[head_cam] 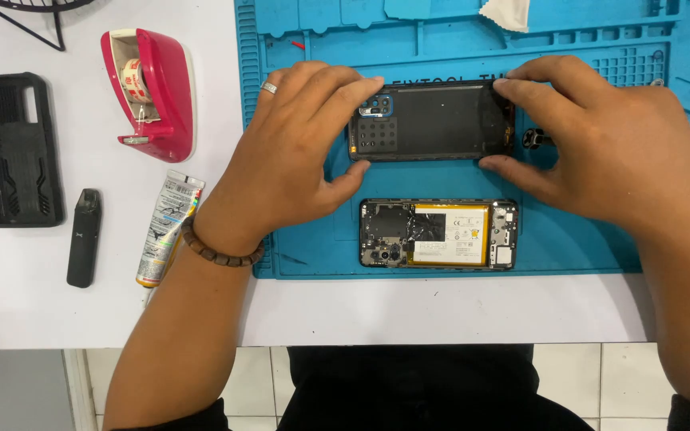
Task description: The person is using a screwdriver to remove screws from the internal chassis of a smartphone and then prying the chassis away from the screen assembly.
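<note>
Back cover (441,120) of the phone sits flat on the blue work mat (584,247), inner side up, and we've got it by both short ends. Our left hand (293,152) pinches the camera end, forefinger over the top edge, thumb under the lower edge. Our right hand (608,148) clamps the other end the same way, fingers on top, thumb below. Just beneath, near but not touching, lies the opened phone body (438,234) with its pale battery showing, close to the mat's front edge. Bare mat runs out to the right of the phone body. Off the mat on the white table (441,307) to the left we see a glue tube (168,229), a red tape dispenser (156,92), a small black stick-shaped device (84,237) and a black phone case (16,149), all well apart from the cover.
</note>
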